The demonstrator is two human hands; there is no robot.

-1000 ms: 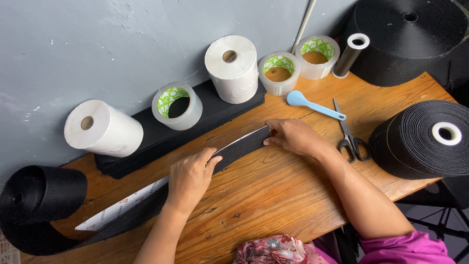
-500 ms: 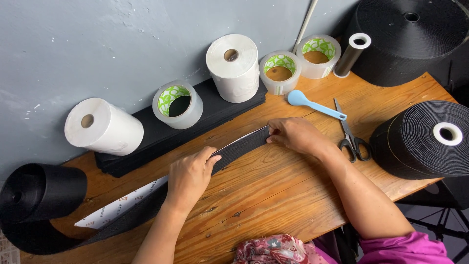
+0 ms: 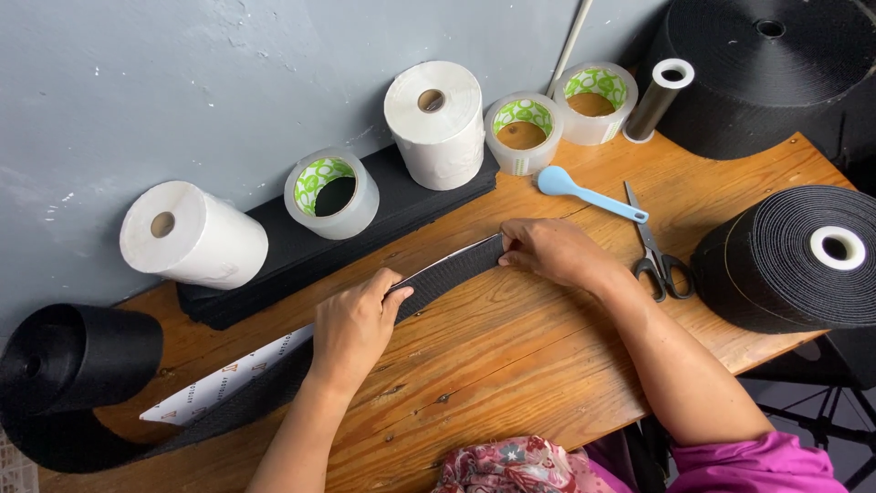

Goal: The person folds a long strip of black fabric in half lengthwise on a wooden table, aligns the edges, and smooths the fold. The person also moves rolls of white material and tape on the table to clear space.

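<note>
Two hands stretch a black woven strap along a wooden table.

The left hand [image 3: 351,329] pinches the wide black woven strap [image 3: 447,271] between thumb and curled fingers, while the right hand [image 3: 547,253] grips its free end at about two o'clock from it, so the span between them lies taut and flat on the wooden plank table [image 3: 511,365]. The strap trails toward eight o'clock over a white printed backing strip [image 3: 228,383] to a big black roll [image 3: 68,365]. Black-handled scissors [image 3: 657,251] and a light blue plastic scoop [image 3: 584,192] lie near the right hand, within easy reach, judging by their placing.
</note>
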